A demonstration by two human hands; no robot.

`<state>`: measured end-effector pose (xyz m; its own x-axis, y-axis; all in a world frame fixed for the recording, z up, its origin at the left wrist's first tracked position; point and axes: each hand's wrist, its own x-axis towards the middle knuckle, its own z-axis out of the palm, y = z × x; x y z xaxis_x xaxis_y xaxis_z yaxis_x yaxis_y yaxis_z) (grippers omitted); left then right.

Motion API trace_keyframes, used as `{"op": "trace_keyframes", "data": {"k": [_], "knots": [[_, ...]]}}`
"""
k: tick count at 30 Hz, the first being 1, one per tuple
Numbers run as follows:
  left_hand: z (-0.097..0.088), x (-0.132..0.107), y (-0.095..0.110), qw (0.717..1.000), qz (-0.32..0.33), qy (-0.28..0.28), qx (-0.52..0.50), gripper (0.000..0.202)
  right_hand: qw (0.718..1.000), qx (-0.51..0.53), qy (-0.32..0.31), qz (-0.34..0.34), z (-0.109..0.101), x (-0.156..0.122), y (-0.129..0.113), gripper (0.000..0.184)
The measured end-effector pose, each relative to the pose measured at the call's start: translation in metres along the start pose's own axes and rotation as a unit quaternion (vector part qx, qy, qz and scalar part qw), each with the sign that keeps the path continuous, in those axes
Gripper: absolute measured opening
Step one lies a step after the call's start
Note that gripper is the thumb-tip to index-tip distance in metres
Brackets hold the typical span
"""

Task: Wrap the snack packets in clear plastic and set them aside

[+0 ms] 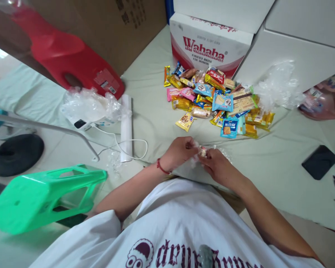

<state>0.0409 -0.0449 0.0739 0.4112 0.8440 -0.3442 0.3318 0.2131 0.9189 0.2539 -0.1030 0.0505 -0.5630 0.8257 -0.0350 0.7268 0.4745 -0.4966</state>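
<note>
My left hand (pixel 180 152) is closed in a pinch on the edge of a clear plastic bag (pixel 194 160), close to my body at the table's front edge. Beside it, my right hand (pixel 220 166) grips a small wrapped snack (pixel 203 151), pale with a bit of red, against the plastic. How far the snack sits inside the bag I cannot tell. Ahead of both hands lies a heap of packaged snacks: a blue packet (pixel 222 102), a blue tofu packet (pixel 229 127), a yellow cookie packet (pixel 185 121) and several others.
A Wahaba-printed carton (pixel 209 46) stands behind the heap. Crumpled clear plastic (pixel 280 85) lies to its right, with a dark flat object (pixel 319 162) farther right. On the left are a red jug (pixel 72 56), a white roll (pixel 126 128), a white cable (pixel 136 140) and a green stool (pixel 44 197).
</note>
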Motion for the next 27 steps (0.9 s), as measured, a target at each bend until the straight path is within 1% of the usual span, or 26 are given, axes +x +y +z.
{"op": "trace_keyframes", "data": {"k": [1, 2, 4, 6, 7, 8, 9, 10, 11, 12, 13, 14, 15, 16, 17, 18, 19, 20, 22, 23, 25, 27], "knots": [[0.012, 0.005, 0.003, 1.000, 0.005, -0.002, 0.004, 0.017, 1.000, -0.002, -0.002, 0.005, -0.001, -0.001, -0.002, 0.027], [0.024, 0.010, 0.004, 0.999, 0.020, -0.004, 0.030, 0.020, 1.000, -0.002, -0.005, 0.009, -0.004, -0.004, -0.004, 0.025], [0.045, 0.017, 0.003, 0.989, 0.071, -0.001, 0.133, 0.027, 1.000, 0.015, -0.011, 0.012, -0.011, -0.013, -0.006, 0.026], [0.060, 0.018, -0.002, 0.960, 0.116, 0.021, 0.254, 0.028, 0.997, 0.064, -0.030, -0.016, -0.019, -0.027, -0.003, 0.035], [0.065, 0.017, -0.004, 0.943, 0.126, 0.036, 0.305, 0.028, 0.994, 0.097, -0.034, -0.033, -0.023, -0.034, 0.001, 0.036], [0.068, 0.015, -0.006, 0.928, 0.131, 0.052, 0.346, 0.027, 0.991, 0.128, -0.020, -0.039, -0.026, -0.041, 0.006, 0.034], [0.071, 0.013, -0.008, 0.915, 0.133, 0.069, 0.375, 0.027, 0.989, 0.143, 0.017, -0.024, -0.026, -0.046, 0.013, 0.031], [0.073, 0.011, -0.010, 0.905, 0.137, 0.084, 0.393, 0.027, 0.988, 0.137, 0.073, 0.015, -0.025, -0.051, 0.022, 0.030], [0.075, 0.010, -0.011, 0.899, 0.141, 0.102, 0.402, 0.025, 0.982, 0.109, 0.139, 0.073, -0.022, -0.053, 0.030, 0.029], [0.077, 0.011, -0.013, 0.895, 0.144, 0.127, 0.403, 0.025, 0.968, 0.065, 0.197, 0.138, -0.018, -0.054, 0.039, 0.029], [0.079, 0.012, -0.016, 0.892, 0.144, 0.160, 0.398, 0.032, 0.952, 0.016, 0.235, 0.197, -0.012, -0.054, 0.047, 0.030], [0.081, 0.014, -0.019, 0.888, 0.143, 0.198, 0.390, 0.048, 0.937, -0.028, 0.251, 0.240, -0.006, -0.053, 0.053, 0.034], [0.082, 0.017, -0.022, 0.884, 0.142, 0.233, 0.380, 0.065, 0.930, -0.058, 0.250, 0.265, -0.001, -0.052, 0.058, 0.037], [0.083, 0.021, -0.026, 0.880, 0.142, 0.259, 0.373, 0.078, 0.928, -0.072, 0.242, 0.274, 0.004, -0.051, 0.061, 0.035], [0.084, 0.024, -0.030, 0.878, 0.142, 0.273, 0.367, 0.084, 0.929, -0.076, 0.238, 0.271, 0.008, -0.050, 0.062, 0.027], [0.084, 0.027, -0.033, 0.879, 0.142, 0.275, 0.363, 0.083, 0.932, -0.071, 0.240, 0.262, 0.010, -0.050, 0.061, 0.018], [0.085, 0.029, -0.036, 0.882, 0.138, 0.272, 0.360, 0.078, 0.935, -0.056, 0.244, 0.252, 0.011, -0.051, 0.059, 0.011], [0.086, 0.030, -0.038, 0.885, 0.130, 0.266, 0.359, 0.071, 0.937, -0.029, 0.248, 0.243, 0.011, -0.052, 0.055, 0.008], [0.090, 0.029, -0.037, 0.892, 0.114, 0.254, 0.357, 0.060, 0.935, 0.064, 0.243, 0.251, 0.009, -0.053, 0.046, 0.011], [0.094, 0.028, -0.036, 0.891, 0.116, 0.247, 0.362, 0.055, 0.926, 0.126, 0.239, 0.264, 0.009, -0.053, 0.040, 0.013], [0.102, 0.024, -0.032, 0.880, 0.151, 0.230, 0.387, 0.045, 0.895, 0.254, 0.236, 0.279, 0.011, -0.049, 0.029, 0.018], [0.109, 0.020, -0.030, 0.858, 0.218, 0.210, 0.414, 0.031, 0.852, 0.377, 0.244, 0.270, 0.017, -0.043, 0.020, 0.024]]}}
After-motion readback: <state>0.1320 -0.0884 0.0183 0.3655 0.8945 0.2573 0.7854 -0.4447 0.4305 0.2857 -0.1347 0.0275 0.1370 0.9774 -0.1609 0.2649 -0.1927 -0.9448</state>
